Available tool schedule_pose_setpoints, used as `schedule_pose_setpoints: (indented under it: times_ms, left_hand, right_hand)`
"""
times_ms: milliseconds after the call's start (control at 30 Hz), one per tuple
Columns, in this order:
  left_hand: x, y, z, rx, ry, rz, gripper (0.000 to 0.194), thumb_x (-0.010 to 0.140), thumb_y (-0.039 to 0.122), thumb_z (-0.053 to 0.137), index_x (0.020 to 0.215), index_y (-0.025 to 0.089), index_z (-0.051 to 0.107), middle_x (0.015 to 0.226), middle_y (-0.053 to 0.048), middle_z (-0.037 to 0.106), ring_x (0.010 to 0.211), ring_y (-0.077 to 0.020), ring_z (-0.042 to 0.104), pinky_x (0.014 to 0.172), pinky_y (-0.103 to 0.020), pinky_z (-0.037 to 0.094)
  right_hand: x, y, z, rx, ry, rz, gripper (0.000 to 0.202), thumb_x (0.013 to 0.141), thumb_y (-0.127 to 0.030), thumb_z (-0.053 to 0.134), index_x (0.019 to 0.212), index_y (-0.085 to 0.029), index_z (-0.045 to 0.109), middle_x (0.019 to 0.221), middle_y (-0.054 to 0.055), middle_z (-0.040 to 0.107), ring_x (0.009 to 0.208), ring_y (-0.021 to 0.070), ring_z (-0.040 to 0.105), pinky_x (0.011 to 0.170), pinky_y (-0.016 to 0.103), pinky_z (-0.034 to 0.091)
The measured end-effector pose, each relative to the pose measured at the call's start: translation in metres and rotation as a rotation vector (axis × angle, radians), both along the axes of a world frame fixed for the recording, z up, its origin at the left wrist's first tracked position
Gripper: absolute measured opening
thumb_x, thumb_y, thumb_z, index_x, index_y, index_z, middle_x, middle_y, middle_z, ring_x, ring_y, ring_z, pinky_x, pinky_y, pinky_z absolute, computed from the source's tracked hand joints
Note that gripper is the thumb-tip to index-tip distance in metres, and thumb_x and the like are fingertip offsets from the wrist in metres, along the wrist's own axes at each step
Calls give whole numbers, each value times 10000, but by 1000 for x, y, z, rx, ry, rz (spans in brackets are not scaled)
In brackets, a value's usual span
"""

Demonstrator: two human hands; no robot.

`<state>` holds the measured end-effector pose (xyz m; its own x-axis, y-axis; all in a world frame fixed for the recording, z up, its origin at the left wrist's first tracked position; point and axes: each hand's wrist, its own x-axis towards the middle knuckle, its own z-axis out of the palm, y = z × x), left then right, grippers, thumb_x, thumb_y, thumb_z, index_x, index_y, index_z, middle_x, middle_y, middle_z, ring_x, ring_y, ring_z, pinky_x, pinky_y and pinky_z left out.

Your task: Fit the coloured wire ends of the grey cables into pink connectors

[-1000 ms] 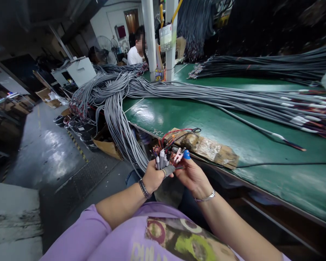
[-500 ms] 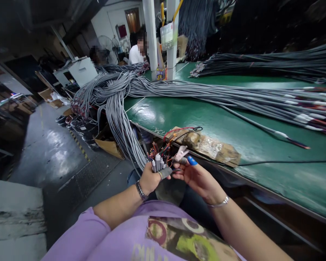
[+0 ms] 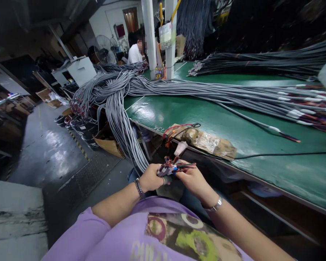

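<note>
Grey cables (image 3: pixel 125 127) hang off the table's near left edge and run down to my left hand (image 3: pixel 152 177), whose fingers are wrapped round their ends. From that grip, thin coloured wires (image 3: pixel 187 165) fan out toward the right. My right hand (image 3: pixel 191 179) is closed on these wires, close beside my left hand; its fingertips are partly hidden. A pale pink clip-like object (image 3: pixel 180 148) sits just above the wires, near the table edge.
A long bundle of grey cables (image 3: pixel 179 88) crosses the green table (image 3: pixel 233 127). A taped cardboard piece (image 3: pixel 209 143) lies at the near edge with red and black leads. White posts (image 3: pixel 170 43) stand behind. A person in white (image 3: pixel 135 53) is farther back.
My right hand has moved in from beside the clip and closed on the coloured wires. The cable ends in my left hand have tilted to the right. The view has shifted slightly.
</note>
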<state>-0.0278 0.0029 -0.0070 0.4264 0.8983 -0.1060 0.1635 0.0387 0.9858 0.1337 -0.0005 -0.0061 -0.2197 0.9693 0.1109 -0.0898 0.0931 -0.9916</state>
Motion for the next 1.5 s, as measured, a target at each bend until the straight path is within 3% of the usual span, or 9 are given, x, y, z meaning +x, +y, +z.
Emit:
schedule_pose_setpoints:
  times_ms: [100, 167, 267, 333, 500, 700, 933, 1267, 1500]
  left_hand:
    - [-2, 0, 4, 8, -51, 82, 314, 566, 337, 817, 694, 108, 644, 595, 6, 606, 514, -93, 524, 527, -218, 447]
    - [-2, 2, 8, 21, -108, 169, 307, 603, 360, 798, 680, 113, 631, 560, 7, 597, 493, -90, 521, 507, -212, 429]
    - [1, 4, 11, 24, -195, 274, 301, 638, 375, 777, 702, 119, 631, 550, 0, 605, 501, -105, 552, 500, -214, 416]
    - [4, 4, 11, 29, -218, 299, 302, 639, 378, 779, 693, 119, 634, 558, -7, 613, 519, -113, 570, 517, -221, 426]
    - [4, 3, 8, 68, -181, 265, 332, 614, 404, 796, 644, 116, 635, 550, -4, 600, 524, -102, 545, 532, -224, 433]
    - [-4, -2, 13, 7, -124, 37, 354, 560, 416, 824, 675, 120, 668, 621, -2, 621, 571, -106, 544, 583, -241, 474]
    - [-5, -2, 14, 80, -153, 177, 321, 637, 416, 775, 613, 112, 675, 535, -10, 586, 546, -113, 530, 545, -238, 431]
    - [0, 3, 9, 52, -265, 380, 329, 661, 414, 757, 532, 128, 655, 510, -17, 584, 513, -110, 523, 581, -258, 441]
    - [0, 4, 4, 71, -259, 303, 313, 665, 394, 762, 559, 119, 659, 507, -7, 577, 494, -98, 504, 546, -246, 426]
  right_hand:
    - [1, -3, 0, -6, 46, -6, 222, 767, -428, 642, 810, -216, 687, 756, 30, 698, 679, 185, 608, 689, 326, 495]
    - [4, -6, -2, 12, 57, -104, 268, 776, -478, 637, 839, -223, 689, 794, 35, 696, 731, 185, 608, 723, 321, 491]
    - [5, -11, -7, -42, 84, -223, 345, 740, -542, 662, 859, -219, 678, 830, 43, 684, 728, 175, 598, 709, 317, 496]
    - [3, -15, -9, -107, 110, -200, 374, 704, -554, 691, 857, -214, 664, 812, 41, 673, 685, 166, 587, 644, 305, 500]
    - [-7, -18, -5, -94, 111, -129, 275, 742, -476, 690, 762, -212, 617, 694, 20, 660, 669, 166, 585, 588, 271, 463]
    - [-9, -13, 0, -143, 137, -34, 320, 702, -497, 712, 711, -202, 589, 613, -2, 630, 552, 141, 547, 525, 266, 429]
    - [-9, -5, 11, -136, 100, -45, 337, 678, -510, 731, 669, -195, 611, 563, -1, 616, 518, 133, 506, 518, 271, 395]
    - [-13, -12, -2, -253, 280, -96, 320, 684, -455, 741, 613, -193, 571, 514, -33, 479, 511, 109, 415, 519, 253, 385]
    - [-14, -6, 7, -199, 224, -27, 288, 738, -463, 684, 788, -185, 625, 658, 23, 641, 582, 132, 508, 558, 268, 403]
